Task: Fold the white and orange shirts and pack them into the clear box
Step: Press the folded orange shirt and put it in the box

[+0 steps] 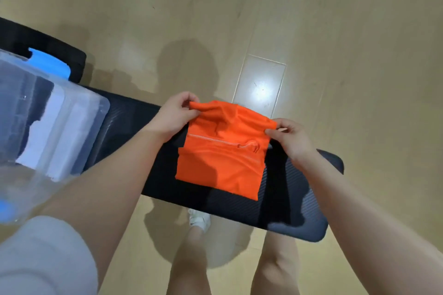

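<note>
**Orange shirt pinched at both far corners over the bench**

Nearest the camera, a grey sleeve (45,254) fills the lower left corner, and two bare forearms reach away from it toward a black padded bench (294,199). Below the bench's near edge, bare legs and a white shoe (199,219) stand on the pale wooden floor (335,31).

On the bench's middle lies the orange shirt (223,158), folded down to a compact rectangle. Its near part rests flat on the padding; a pale seam line runs across it, and a bunched bit of fabric shows toward its right side. Its far edge is lifted and rumpled.

The left hand (175,117) grips the shirt's far left corner between thumb and fingers. The right hand (290,139) pinches the far right corner the same way.

On the bench's left end sits the clear box (79,127), with blue latches showing at its far and near sides. Inside it, a white folded shirt (40,141) shows through the wall, lying against something dark. The left forearm crosses just in front of the box's near corner.
</note>
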`<state>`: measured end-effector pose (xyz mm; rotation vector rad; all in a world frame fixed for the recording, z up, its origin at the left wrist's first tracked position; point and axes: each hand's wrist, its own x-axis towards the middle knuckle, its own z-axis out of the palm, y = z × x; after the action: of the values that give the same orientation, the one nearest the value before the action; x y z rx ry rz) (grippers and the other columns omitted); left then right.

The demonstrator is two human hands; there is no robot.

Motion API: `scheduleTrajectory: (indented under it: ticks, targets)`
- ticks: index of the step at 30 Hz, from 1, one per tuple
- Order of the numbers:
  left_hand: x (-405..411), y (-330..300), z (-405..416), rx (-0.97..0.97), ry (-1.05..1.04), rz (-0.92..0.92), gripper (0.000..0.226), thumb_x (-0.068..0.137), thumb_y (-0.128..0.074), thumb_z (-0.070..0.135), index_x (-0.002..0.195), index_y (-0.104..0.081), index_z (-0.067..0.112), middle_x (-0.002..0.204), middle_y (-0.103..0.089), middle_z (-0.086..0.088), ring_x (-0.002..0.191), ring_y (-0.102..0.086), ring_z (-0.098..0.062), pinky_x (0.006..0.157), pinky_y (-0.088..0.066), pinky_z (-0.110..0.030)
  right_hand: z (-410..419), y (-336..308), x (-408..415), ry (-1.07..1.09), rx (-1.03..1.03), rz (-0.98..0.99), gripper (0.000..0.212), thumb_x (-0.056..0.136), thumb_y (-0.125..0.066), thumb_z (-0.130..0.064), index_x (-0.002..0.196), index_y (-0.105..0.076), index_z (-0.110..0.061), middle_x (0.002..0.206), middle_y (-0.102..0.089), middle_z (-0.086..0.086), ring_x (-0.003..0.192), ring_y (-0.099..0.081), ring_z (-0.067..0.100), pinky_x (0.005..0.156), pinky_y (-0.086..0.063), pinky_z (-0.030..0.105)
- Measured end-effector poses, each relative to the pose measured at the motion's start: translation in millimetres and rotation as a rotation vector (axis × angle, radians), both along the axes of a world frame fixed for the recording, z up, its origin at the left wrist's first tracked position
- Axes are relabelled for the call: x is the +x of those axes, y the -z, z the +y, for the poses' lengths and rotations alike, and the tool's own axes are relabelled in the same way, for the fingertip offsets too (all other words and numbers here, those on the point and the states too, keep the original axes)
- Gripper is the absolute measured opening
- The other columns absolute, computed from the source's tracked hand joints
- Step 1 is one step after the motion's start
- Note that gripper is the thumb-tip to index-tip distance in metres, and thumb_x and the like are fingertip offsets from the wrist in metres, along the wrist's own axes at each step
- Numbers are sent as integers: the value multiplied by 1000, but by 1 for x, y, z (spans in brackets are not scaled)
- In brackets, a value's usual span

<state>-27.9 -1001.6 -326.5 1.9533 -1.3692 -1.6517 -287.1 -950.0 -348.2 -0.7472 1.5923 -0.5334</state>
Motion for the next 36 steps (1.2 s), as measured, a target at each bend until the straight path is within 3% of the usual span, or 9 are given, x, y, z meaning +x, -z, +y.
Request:
scheduleTrajectory:
  ticks: [4, 9, 14, 17, 21, 25, 27, 31, 36]
  targets:
    - [14, -4, 17, -167, 162, -227, 17, 81, -63, 6, 79, -59, 23, 91, -51, 1, 79, -46, -6, 72, -34, -17, 34, -9, 10, -81, -119, 239, 17, 86, -58, -3, 83, -68, -15, 54, -55, -11, 43, -47, -2, 48, -36, 11]
    - [22, -14, 44, -120, 171, -158, 10, 81, -60, 7, 81, -63, 17, 59, -57, 0, 45, -51, -1, 51, -40, -10, 63, -18, 32, 258, -43, -55, 27, 92, -41, 6, 83, -59, -11, 67, -63, 6, 54, -58, 9, 54, -48, 17]
    - [28, -7, 82, 83, -26, 66, 28, 83, -43, -7, 83, -60, 15, 71, -65, -10, 57, -65, -13, 49, -43, -18, 81, -26, 43, 595, 181, -201, 21, 89, -41, -10, 73, -54, -14, 74, -65, 12, 63, -67, 20, 63, -54, 25]
    - [31, -2, 101, 148, -141, 148, 33, 88, -36, -7, 71, -58, 11, 67, -52, -3, 60, -53, -12, 62, -48, -25, 100, -20, 54, 571, 192, -106, 28, 89, -59, -26, 65, -49, -16, 67, -60, 7, 62, -64, 20, 65, -54, 30]
    - [26, 3, 119, 146, -312, 81, 34, 89, -59, 20, 58, -47, 12, 61, -41, 2, 62, -44, -11, 63, -50, -17, 122, -14, 70, 547, 127, 127, 36, 77, -73, -19, 57, -43, -20, 65, -48, 1, 69, -47, 19, 72, -44, 35]
    - [20, 16, 134, 156, -390, 9, 41, 83, -67, 20, 59, -35, 17, 58, -29, 6, 57, -29, -10, 74, -47, -32, 135, -12, 85, 635, 92, 29, 31, 80, -67, -1, 88, -43, -19, 78, -57, 0, 71, -53, 14, 68, -45, 24]
    - [19, 22, 137, 183, -494, 36, 31, 82, -68, 19, 67, -41, 18, 69, -42, 4, 61, -37, -10, 73, -44, -32, 141, -9, 88, 631, 93, -40, 37, 82, -65, 2, 105, -42, -16, 86, -64, 1, 76, -60, 12, 74, -51, 25]
    - [18, 27, 147, 187, -569, 235, 32, 83, -65, 11, 112, -50, 14, 105, -64, -3, 93, -62, -15, 83, -49, -26, 151, -2, 88, 445, 68, 82, 12, 82, -65, -2, 81, -56, -9, 79, -61, 2, 76, -55, 14, 77, -45, 30]
    - [21, 26, 152, 137, -442, 105, 2, 87, -58, 14, 89, -58, 13, 81, -57, 2, 76, -51, -13, 69, -42, -24, 161, 5, 87, 394, 38, 181, 20, 83, -66, -14, 66, -63, -22, 88, -59, 1, 92, -54, 18, 90, -40, 35]
